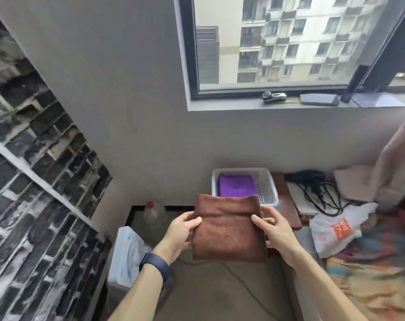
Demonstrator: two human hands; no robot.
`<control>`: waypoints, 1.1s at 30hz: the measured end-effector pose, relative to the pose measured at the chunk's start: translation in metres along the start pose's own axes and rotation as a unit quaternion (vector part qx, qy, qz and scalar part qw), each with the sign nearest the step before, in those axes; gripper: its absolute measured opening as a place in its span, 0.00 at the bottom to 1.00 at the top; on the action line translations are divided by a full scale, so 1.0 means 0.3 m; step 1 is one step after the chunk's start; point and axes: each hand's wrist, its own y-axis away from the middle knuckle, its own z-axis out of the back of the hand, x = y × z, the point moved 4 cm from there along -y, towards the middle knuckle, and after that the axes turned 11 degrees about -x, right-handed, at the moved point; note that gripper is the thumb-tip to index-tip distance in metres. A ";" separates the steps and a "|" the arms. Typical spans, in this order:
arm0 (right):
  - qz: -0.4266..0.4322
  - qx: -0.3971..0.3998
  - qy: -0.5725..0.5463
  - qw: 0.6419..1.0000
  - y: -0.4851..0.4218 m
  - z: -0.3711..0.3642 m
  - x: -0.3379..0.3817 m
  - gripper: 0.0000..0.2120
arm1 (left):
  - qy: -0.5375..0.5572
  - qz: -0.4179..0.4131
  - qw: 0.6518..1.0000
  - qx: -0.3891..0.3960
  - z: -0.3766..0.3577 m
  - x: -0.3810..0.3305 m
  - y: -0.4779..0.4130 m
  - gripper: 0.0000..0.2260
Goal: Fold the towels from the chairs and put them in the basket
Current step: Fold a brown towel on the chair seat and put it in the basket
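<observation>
**Folded brown towel held in front of the basket**

Nearest to the camera, both forearms reached forward, and the left one wore a black wristband. The left hand gripped the left edge of the folded brown microfibre towel, with the thumb on top and the fingers curled under it. The right hand gripped the right edge in the same way. The towel was held in the air between them, almost flat. It looked nearly square, so no long axis was clear. Its stitched hems were at the far edge, pointing away from the person.

The white perforated plastic basket lay straight beyond that far edge, a little to the right, so the right hand was the nearer one. I judged that folding was finished and the next move was a short push forward and down. Inside the basket, a folded purple towel already filled its left part. The right part showed the bare bottom.

A low reddish-brown desk was at the basket's right side; whether the basket stood on it, I could not tell. A white box fan and a clear plastic bottle with a red cap stood to the left, and a white plastic bag lay to the right.
</observation>
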 end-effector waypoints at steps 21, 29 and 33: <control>-0.113 -0.083 0.209 0.968 -1.200 -0.006 -0.163 0.16 | -0.099 0.092 0.990 -0.045 -0.517 -0.062 -1.134 0.05; -0.161 -0.057 0.201 0.964 -1.362 -0.036 -0.285 0.21 | -0.131 0.129 0.980 -0.080 -0.534 0.057 -1.286 0.18; -0.162 -0.061 0.198 0.965 -1.382 -0.044 -0.301 0.22 | -0.158 0.124 0.974 -0.104 -0.544 0.079 -1.290 0.18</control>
